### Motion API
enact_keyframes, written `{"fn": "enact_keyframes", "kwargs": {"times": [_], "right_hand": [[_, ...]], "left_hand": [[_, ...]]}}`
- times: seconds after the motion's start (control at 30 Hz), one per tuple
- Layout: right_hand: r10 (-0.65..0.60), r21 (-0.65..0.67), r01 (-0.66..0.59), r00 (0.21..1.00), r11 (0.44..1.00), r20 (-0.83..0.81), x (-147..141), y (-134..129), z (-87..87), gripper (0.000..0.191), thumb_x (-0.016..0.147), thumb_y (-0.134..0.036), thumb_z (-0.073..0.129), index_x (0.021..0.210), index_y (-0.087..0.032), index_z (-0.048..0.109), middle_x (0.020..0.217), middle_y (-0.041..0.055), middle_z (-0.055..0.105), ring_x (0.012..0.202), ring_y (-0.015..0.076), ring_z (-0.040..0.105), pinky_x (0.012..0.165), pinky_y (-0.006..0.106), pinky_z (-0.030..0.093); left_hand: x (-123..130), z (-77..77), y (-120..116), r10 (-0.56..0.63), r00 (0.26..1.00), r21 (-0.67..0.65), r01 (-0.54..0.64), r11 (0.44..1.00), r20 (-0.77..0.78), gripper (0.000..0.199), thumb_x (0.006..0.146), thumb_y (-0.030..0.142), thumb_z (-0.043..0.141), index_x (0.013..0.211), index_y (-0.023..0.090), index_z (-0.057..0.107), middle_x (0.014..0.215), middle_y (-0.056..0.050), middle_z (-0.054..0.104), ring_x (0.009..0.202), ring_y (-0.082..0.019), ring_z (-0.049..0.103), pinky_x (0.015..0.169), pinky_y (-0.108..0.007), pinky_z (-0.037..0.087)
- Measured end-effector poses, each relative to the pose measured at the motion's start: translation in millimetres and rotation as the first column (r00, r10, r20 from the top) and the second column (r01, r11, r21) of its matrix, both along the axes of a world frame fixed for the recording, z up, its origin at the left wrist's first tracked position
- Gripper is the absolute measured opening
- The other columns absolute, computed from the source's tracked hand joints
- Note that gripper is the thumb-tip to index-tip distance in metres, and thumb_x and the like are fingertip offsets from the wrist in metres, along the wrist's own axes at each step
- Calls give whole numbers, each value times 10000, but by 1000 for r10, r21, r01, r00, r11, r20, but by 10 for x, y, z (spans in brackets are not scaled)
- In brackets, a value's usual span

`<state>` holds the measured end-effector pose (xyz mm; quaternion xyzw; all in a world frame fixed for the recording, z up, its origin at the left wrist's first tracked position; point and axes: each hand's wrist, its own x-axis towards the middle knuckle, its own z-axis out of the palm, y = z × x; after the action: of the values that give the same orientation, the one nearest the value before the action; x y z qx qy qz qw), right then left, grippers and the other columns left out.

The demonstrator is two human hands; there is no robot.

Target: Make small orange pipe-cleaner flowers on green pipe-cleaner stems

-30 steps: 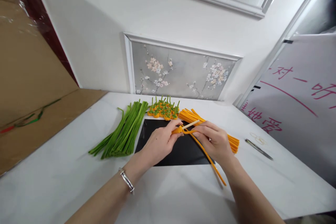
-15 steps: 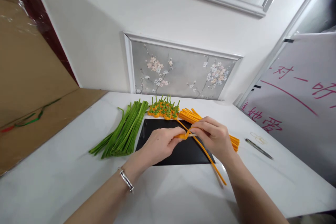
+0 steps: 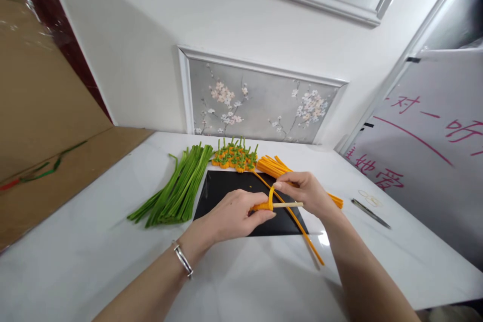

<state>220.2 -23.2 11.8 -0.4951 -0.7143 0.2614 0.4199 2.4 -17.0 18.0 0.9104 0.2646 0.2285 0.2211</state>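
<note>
head view: a thin wooden stick (image 3: 289, 205) wound with an orange pipe cleaner (image 3: 298, 226) is held above the black mat (image 3: 226, 191) on the white bench (image 3: 75, 261). the left hand (image 3: 234, 214) is closed around the coiled end; the right hand (image 3: 307, 193) pinches the pipe cleaner's loop. green pipe cleaners (image 3: 177, 186) lie left of the mat.

Your left hand (image 3: 236, 214) and right hand (image 3: 307, 192) meet fingertip to fingertip, both pinched closed, forearms converging.
</note>
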Motion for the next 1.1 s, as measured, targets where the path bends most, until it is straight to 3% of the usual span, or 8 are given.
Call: {"fn": "enact_keyframes", "kwargs": {"times": [0.3,0.53,0.67,0.83,0.93,1.1], "right_hand": [[-75,42,76,997,996,-25,26,-34,-62,322,822,-483,635,727,-187,713,554,-12,506,528,108,367,479,249,284],[7,-67,-9,1000,998,-28,0,-70,-98,392,841,-516,594,647,-179,650,539,-14,409,531,114,323,485,259,228],[54,-91,-57,998,994,-29,-32,-96,-99,421,844,-517,579,622,-161,611,557,-26,367,544,102,300,506,259,216],[70,-124,-70,998,990,2,-37,-116,-121,390,840,-490,577,637,-158,607,568,-32,378,551,99,302,502,243,233],[103,-113,-95,993,989,62,-19,-120,-154,394,877,-489,532,727,-153,672,595,-23,422,553,98,309,501,237,246],[168,-147,-153,981,977,94,-28,-153,-162,434,896,-512,518,716,-149,672,550,-43,328,527,89,262,480,239,203]], "left_hand": [[1,-4,8,77,997,191,-78,979,13,318,947,320,457,703,178,602,575,39,533,502,-83,399,513,-234,265],[5,-60,14,72,991,304,-103,947,113,232,940,302,497,866,185,683,720,6,683,615,-111,561,590,-234,362],[19,-88,17,62,990,316,-100,943,130,181,926,296,537,924,195,688,753,2,705,643,-124,589,607,-237,386],[16,-90,14,109,983,244,-143,959,148,256,925,270,534,1169,212,587,831,11,716,620,-112,594,586,-223,389],[12,-89,23,87,982,231,-125,965,169,204,942,236,499,1124,230,592,851,26,699,656,-102,598,611,-209,391],[18,-68,30,104,971,183,-145,972,213,156,955,232,479,1002,217,626,838,23,669,702,-102,586,652,-204,393]]}}
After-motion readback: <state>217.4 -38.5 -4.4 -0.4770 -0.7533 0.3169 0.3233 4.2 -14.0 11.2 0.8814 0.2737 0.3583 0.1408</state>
